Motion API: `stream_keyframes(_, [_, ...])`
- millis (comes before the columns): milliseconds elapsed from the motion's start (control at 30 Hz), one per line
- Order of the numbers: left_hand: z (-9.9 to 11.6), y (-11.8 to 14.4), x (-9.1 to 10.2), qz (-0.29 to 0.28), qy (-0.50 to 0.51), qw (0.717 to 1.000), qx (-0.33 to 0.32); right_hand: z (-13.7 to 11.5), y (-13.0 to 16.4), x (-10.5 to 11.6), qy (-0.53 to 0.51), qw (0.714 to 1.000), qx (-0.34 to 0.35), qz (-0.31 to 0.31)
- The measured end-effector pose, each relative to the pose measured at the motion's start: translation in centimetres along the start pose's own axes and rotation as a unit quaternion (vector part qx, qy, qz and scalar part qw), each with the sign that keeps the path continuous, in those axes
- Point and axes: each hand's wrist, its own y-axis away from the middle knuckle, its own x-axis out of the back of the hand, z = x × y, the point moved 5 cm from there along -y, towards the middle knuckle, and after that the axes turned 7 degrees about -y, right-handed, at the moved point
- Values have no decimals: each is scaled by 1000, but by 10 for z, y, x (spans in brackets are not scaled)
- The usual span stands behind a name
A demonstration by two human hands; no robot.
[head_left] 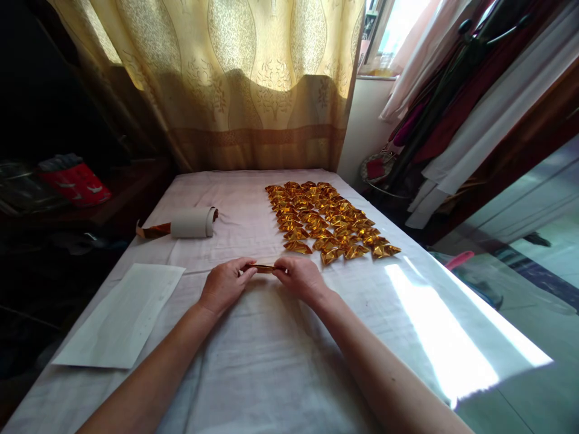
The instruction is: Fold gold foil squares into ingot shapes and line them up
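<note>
A narrow folded strip of gold foil paper (pixel 265 269) is stretched between my two hands, just above the cloth-covered table. My left hand (pixel 227 282) pinches its left end between thumb and fingers. At the other end, my right hand (pixel 300 277) is closed on it in the same way. Beyond my right hand lie several rows of folded gold foil ingots (pixel 325 220), shiny and pointed at both ends. To the left rests a roll of pale paper (pixel 192 222) with gold foil (pixel 156 231) sticking out of it.
A white sheet of paper (pixel 124 316) lies flat at the table's left. The white tablecloth (pixel 271 374) has a bright sun patch at its right edge. A patterned curtain (pixel 262 78) hangs behind; clothes (pixel 479 120) hang at the right. A red container (pixel 76 184) stands at the left.
</note>
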Motion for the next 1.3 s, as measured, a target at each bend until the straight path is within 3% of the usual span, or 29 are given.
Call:
stream_keyframes(233, [-12,-9,-16,58,57,996,26,12,-12,-11,-114,993,-3,43])
stream_keyframes(367, [-11,-3,-20,75,45,996,-16,22,-9,-19,-174,983,-9,60])
stream_keyframes(500, [-9,1,-20,97,-24,991,-89,25,-7,-23,-155,985,8,74])
stream_keyframes(633, [-7,4,-21,112,-64,985,-119,23,-6,-26,-110,991,9,73])
stream_keyframes(867, [-12,2,-21,102,-32,992,-61,21,-4,-27,-89,993,46,57])
stream_keyframes(1000, [-12,1,-22,94,-37,994,-49,21,-2,-27,-88,991,50,85])
stream_keyframes(1133, [-9,4,-24,88,-43,994,-48,21,-2,-25,-81,990,25,115])
stream_keyframes(1300, [-8,4,-22,79,-29,995,-48,21,-1,-21,-51,993,-29,99])
